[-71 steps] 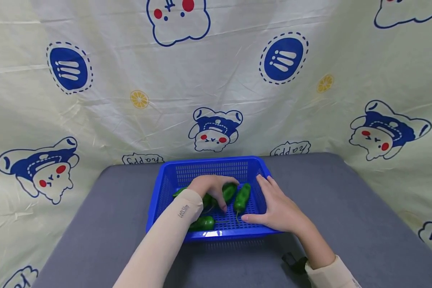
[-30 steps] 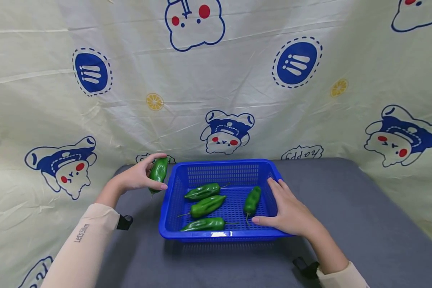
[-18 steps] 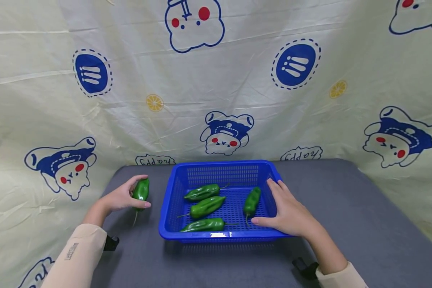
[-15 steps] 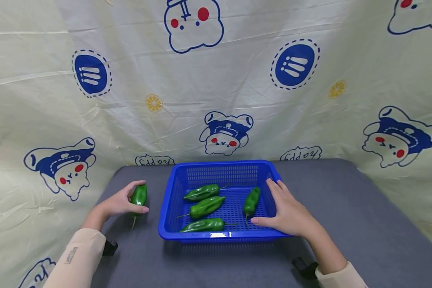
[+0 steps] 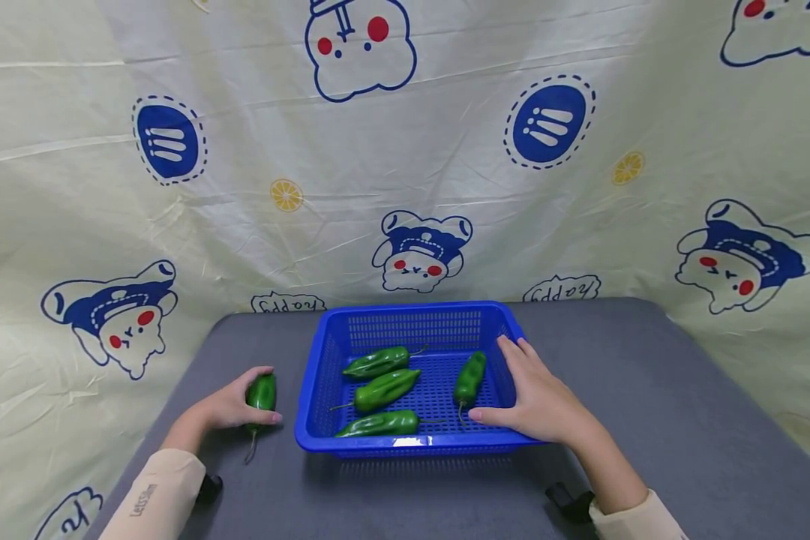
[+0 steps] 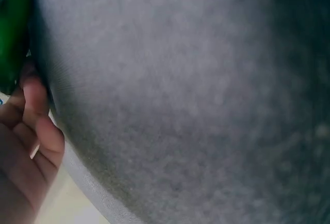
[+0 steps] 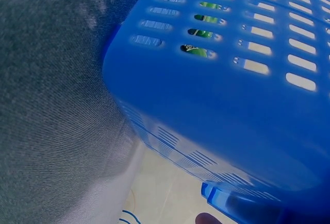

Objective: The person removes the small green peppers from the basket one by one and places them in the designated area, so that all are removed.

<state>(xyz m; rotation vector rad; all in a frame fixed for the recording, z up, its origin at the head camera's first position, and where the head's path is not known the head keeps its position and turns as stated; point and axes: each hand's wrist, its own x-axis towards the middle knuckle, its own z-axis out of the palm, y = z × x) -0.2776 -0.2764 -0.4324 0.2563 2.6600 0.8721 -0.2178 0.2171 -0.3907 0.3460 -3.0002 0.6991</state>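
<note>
My left hand (image 5: 230, 405) pinches a green pepper (image 5: 262, 391) low over the grey table, left of the basket. Its thumb is at the pepper's near end and the fingers toward the far end; the stem points at me. The left wrist view shows that pepper (image 6: 12, 33) at its left edge beside the fingers (image 6: 36, 98). My right hand (image 5: 538, 394) rests on the right rim of the blue plastic basket (image 5: 405, 442), thumb and fingers spread. Several green peppers lie inside, one of them (image 5: 469, 379) near that thumb.
The grey table (image 5: 418, 502) runs up to a cream curtain (image 5: 405, 150) printed with cartoon bears. In the right wrist view, the basket's slotted wall (image 7: 216, 100) fills much of the picture, with green showing through some slots.
My left hand has taken a pepper out of the basket, carried it left and brought it down to the table, then nearer to me. The right hand has stayed at the basket rim.
</note>
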